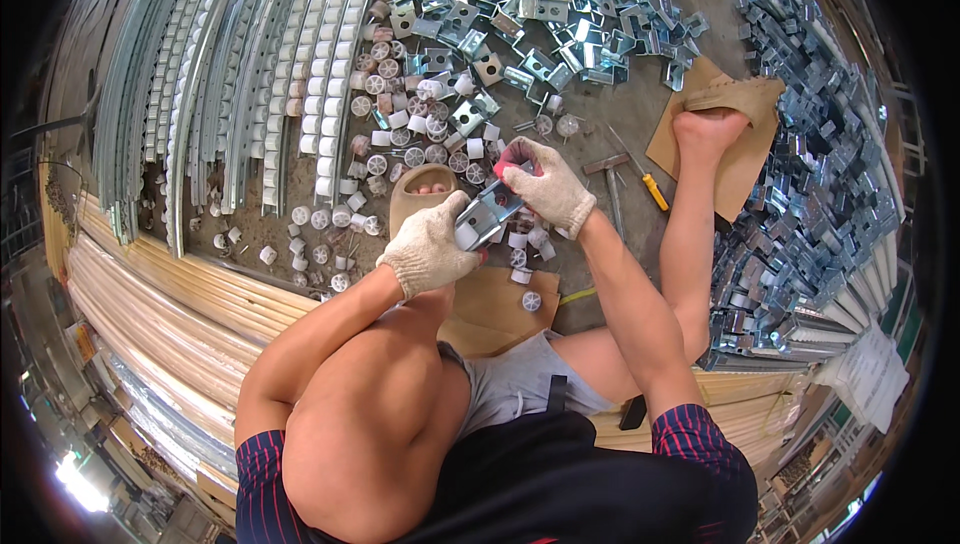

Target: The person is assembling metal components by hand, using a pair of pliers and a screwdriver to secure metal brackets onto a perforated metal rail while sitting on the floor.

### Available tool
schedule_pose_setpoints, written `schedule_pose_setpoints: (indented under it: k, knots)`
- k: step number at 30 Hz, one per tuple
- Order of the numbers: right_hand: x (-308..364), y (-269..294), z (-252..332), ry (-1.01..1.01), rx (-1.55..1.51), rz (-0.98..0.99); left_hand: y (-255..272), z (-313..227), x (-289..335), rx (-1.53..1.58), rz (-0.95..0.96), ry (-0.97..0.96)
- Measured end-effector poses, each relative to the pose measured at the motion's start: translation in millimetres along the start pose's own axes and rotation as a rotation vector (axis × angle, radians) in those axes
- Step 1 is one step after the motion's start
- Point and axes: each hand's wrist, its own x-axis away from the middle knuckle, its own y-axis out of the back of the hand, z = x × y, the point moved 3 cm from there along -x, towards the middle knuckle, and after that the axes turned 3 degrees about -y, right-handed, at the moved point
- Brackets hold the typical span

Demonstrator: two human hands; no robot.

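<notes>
- A silvery metal bracket [490, 210] is held in the air between both gloved hands, above the floor [640, 104] and just to the right of a tan slipper [403, 206] on the left foot
- Its near left end is gripped by the left hand [430, 246], the grip being closed around it
- Its far right part is held by the right hand [546, 186], that grip being bent around it; how tightly the fingertips are pressed cannot be told
- White wheels [436, 155] are scattered below and to the left of the hands
- A hammer [608, 165] and a thin tool with a yellow handle [655, 193] are laid to the right
- Loose brackets [551, 11] are heaped on the far side, and a second pile of metal parts [790, 169] is spread at the far right
- Long roller tracks [325, 94] are lined up at the far left
- Brown cardboard [490, 309] is placed on the near side, below the hands
</notes>
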Motion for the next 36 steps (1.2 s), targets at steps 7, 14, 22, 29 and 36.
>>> schedule_pose_setpoints:
  k: [7, 14, 22, 29, 36]
  knots:
    - [-4, -2, 13, -0.04, 0.012, 0.055, 0, 4, 2, -0.01, -0.004, -0.024]
    - [-7, -3, 0, 0.081, 0.067, -0.019, 6, -4, 7, 0.076, -0.038, -0.067]
    - [0, -17, 53, 0.196, 0.536, 0.109, 1, -2, 7, 0.145, 0.034, 0.02]
    - [8, -3, 45, 0.086, 0.457, 0.016, -1, -4, 8, 0.142, -0.083, -0.134]
    - [11, -5, 45, -0.102, 0.253, 0.102, 1, -3, 6, 0.117, -0.027, -0.003]
